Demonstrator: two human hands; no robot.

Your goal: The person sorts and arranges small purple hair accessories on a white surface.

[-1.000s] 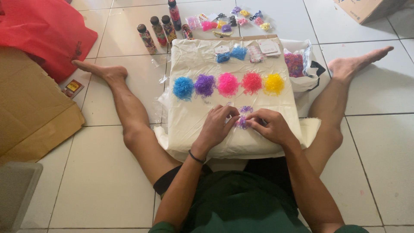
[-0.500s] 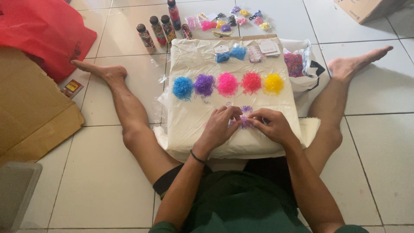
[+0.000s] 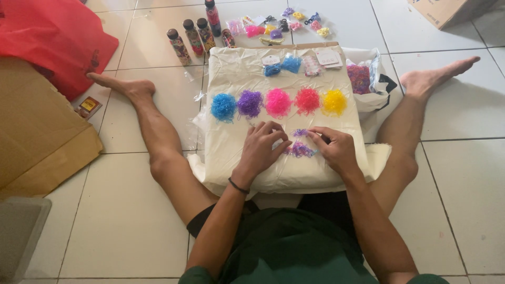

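With your left hand (image 3: 263, 148) pressed fingers-down and your right hand (image 3: 332, 149) pinching strands from the small purple band cluster (image 3: 301, 150) at frame centre on the cream cloth (image 3: 236, 73), pick slowly, keeping clear of the sorted colour piles (image 3: 278, 102) above.

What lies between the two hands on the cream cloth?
In the head view, a small purple pile of tiny bands lies between the left hand and right hand, on the cream cloth.
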